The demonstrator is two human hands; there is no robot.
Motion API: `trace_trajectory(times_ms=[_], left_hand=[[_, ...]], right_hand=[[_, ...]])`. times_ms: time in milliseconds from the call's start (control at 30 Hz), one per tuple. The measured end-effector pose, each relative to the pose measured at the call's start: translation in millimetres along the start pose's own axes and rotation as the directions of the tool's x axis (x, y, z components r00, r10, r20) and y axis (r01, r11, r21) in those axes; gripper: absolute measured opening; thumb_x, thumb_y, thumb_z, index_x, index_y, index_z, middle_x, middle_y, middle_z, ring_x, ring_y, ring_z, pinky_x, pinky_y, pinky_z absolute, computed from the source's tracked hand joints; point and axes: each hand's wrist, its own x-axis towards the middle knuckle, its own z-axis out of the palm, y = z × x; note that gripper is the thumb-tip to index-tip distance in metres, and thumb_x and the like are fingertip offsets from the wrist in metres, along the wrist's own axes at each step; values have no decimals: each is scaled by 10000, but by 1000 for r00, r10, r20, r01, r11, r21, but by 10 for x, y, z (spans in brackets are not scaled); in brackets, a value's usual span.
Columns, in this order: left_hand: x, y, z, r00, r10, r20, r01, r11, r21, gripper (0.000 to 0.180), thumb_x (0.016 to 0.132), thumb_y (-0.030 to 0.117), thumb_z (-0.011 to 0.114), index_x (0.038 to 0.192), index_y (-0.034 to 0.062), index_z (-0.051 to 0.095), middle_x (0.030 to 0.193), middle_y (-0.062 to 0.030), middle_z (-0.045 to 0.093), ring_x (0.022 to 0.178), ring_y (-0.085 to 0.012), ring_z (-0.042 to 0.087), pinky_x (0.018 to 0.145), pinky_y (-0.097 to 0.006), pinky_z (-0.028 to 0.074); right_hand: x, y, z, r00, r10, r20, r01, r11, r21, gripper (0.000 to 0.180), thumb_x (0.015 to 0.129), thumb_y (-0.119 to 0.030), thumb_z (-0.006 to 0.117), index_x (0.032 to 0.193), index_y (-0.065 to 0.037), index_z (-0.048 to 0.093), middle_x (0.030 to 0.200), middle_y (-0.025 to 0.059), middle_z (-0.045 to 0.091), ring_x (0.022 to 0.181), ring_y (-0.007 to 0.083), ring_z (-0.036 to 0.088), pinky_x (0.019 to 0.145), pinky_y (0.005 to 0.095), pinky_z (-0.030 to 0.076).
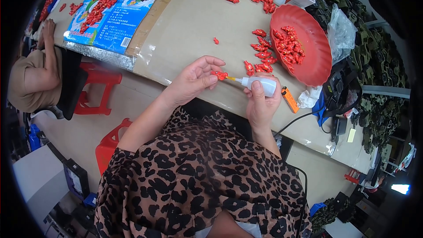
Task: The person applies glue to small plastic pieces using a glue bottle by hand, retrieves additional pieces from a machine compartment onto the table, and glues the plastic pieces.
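My left hand [194, 79] pinches a small red plastic piece [219, 75] between thumb and fingers, just above the table's near edge. My right hand [261, 101] grips a small white squeeze bottle [260, 84], and its thin nozzle touches the red piece. More small red pieces [260, 56] lie loose on the cardboard-covered table [189, 26] just beyond my hands. A red round bowl [317, 68] to the right holds several more of them.
An orange lighter [290, 99] lies right of the bottle. A blue printed sheet [119, 11] with red pieces on it covers the far left. Another person [39, 75] sits at the left by a red stool [97, 90]. Camouflage-coloured items [374, 57] pile up at right.
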Motion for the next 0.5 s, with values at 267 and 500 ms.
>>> trace_trajectory(times_ms=[267,500], left_hand=[[3,-1,9,1000,20,-10,-20,1000,12,323,792,68,526,1084,7,403,924,-47,504,733,-83,460,639,-211,374],[6,1,6,999,27,-29,-27,1000,-7,334,778,48,539,1081,7,404,919,-44,504,762,-90,479,655,-219,392]], right_hand=[[-32,-9,-6,1000,4,15,-4,999,-43,203,769,-71,572,891,-3,424,881,89,486,647,103,512,579,216,431],[-48,8,7,1000,22,-14,-22,999,-23,214,769,-80,578,895,-4,423,892,89,482,651,103,513,575,213,431]])
